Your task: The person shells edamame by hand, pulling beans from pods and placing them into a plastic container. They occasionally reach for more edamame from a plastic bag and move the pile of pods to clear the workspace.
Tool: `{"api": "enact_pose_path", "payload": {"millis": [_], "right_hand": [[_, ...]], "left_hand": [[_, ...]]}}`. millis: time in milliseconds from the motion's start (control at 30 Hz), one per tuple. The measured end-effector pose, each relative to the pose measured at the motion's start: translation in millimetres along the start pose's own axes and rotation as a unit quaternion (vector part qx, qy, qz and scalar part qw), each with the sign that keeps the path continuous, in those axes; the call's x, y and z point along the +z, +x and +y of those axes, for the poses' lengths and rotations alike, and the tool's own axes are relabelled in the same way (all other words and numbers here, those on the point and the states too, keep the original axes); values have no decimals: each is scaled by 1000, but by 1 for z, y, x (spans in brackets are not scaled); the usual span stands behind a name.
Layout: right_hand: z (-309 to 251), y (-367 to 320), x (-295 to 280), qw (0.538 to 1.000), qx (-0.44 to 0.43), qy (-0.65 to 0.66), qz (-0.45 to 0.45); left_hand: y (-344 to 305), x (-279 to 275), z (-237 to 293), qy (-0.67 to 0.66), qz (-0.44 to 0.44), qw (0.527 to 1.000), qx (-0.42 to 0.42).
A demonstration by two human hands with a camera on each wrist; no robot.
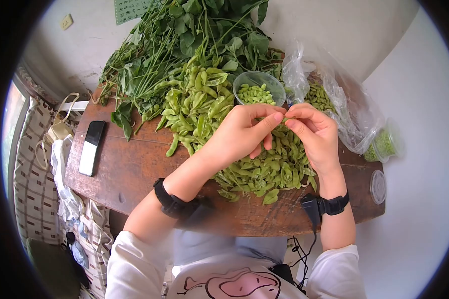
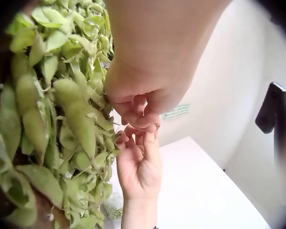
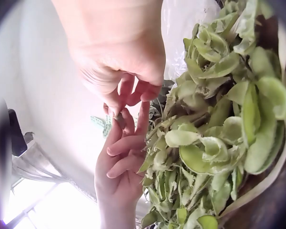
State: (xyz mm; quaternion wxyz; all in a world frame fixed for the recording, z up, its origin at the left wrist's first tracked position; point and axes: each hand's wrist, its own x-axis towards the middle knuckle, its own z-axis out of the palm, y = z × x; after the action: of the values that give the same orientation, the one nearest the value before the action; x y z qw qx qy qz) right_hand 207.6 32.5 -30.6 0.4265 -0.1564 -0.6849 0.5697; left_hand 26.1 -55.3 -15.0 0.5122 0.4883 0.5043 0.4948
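Fingertips of my left hand (image 1: 242, 130) and right hand (image 1: 315, 134) meet above the table, pinching a small green edamame pod (image 1: 284, 120) between them. Most of the pod is covered by the fingers; a bit of the pod (image 3: 119, 119) shows in the right wrist view. Below the hands spreads a heap of split, flattened pod shells (image 1: 269, 169). Fuller edamame pods (image 1: 194, 104) are piled behind and left of the left hand. Just beyond the fingertips stands a clear plastic bowl (image 1: 238, 89) of shelled green beans (image 1: 257, 93).
Leafy bean stalks (image 1: 184, 35) cover the table's back. At the right are a clear plastic bag (image 1: 351, 117) with pods, a tub (image 1: 391, 137) of green bits and a round lid (image 1: 378, 187). A phone (image 1: 92, 148) lies on the wooden table (image 1: 119, 169) at the left.
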Motion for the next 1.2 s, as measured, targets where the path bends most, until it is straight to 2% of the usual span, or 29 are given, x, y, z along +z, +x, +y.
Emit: {"api": "enact_pose_path", "payload": {"millis": [100, 267, 433, 600, 633, 700, 833, 900, 967, 1033, 1100, 1167, 1200], "right_hand": [[4, 2, -3, 999, -32, -11, -23], [-3, 0, 0, 999, -26, 4, -37], [1, 0, -2, 998, -44, 5, -47], [7, 2, -7, 987, -127, -35, -88], [4, 1, -5, 987, -127, -36, -87], [-4, -5, 1, 997, -38, -3, -74], [-7, -6, 3, 995, -33, -23, -90], [-4, -5, 1, 991, -66, -42, -107], [-4, -6, 5, 992, -71, -49, -87], [-1, -5, 7, 993, -72, -54, -71], [9, -5, 8, 995, -90, -15, -41], [10, -5, 8, 996, -87, -3, -33], [9, -5, 9, 995, -96, 3, -22]], "left_hand": [[0, 0, -2, -35, -33, 999, 8], [2, -2, -6, -92, -88, 992, -24], [0, -6, -4, -133, -122, 983, -18], [1, -8, -7, -151, -159, 976, -18], [1, -8, -9, -162, -166, 973, -19], [1, -6, -11, -175, -176, 968, -19], [-1, -4, -12, -171, -182, 968, -8], [-1, -2, -12, -203, -165, 965, -2], [3, -1, -15, -205, -172, 964, -3], [3, 3, -17, -183, -100, 978, -2], [4, 2, -18, -219, -114, 969, 14], [4, 5, -18, -172, -56, 980, 83], [5, 7, -17, -174, -58, 980, 82]]}}
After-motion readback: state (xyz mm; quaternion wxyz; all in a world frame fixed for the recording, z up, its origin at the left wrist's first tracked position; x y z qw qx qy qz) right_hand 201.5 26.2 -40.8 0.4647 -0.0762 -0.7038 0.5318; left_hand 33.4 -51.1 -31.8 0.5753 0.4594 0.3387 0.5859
